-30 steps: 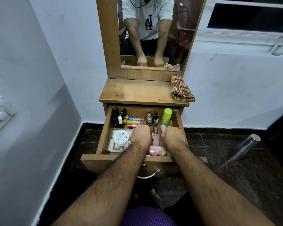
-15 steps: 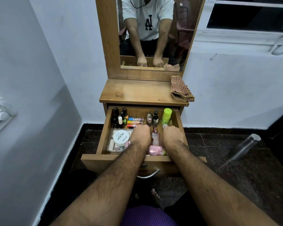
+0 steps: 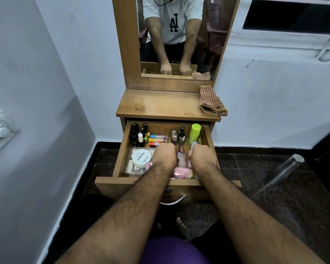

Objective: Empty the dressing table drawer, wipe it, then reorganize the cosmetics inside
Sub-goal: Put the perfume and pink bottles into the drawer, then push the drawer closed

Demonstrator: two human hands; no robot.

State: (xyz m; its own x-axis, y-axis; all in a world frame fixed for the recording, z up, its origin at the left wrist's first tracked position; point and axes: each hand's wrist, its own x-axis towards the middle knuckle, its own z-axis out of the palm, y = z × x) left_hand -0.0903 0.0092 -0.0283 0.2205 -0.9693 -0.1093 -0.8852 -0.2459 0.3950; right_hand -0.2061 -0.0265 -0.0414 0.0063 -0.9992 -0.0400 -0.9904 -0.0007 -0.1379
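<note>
Both hands, left point(image 3: 164, 155) and right point(image 3: 202, 157), apart inside open drawer point(image 3: 122, 153); fingers hidden, grip undeterminable. Clear tray point(image 3: 129, 168) with white jar point(image 3: 141, 158) at drawer left; bottles along drawer back, green tube point(image 3: 195, 133) back right. Checked cloth point(image 3: 211, 101) above drawer on tabletop.

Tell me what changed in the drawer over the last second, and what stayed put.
Very little. The left hand and right hand edged slightly toward the back of the drawer; both are curled down among the cosmetics, and what they grip is hidden. The white round tub, green bottle and checked cloth on the tabletop stayed as they were.
</note>
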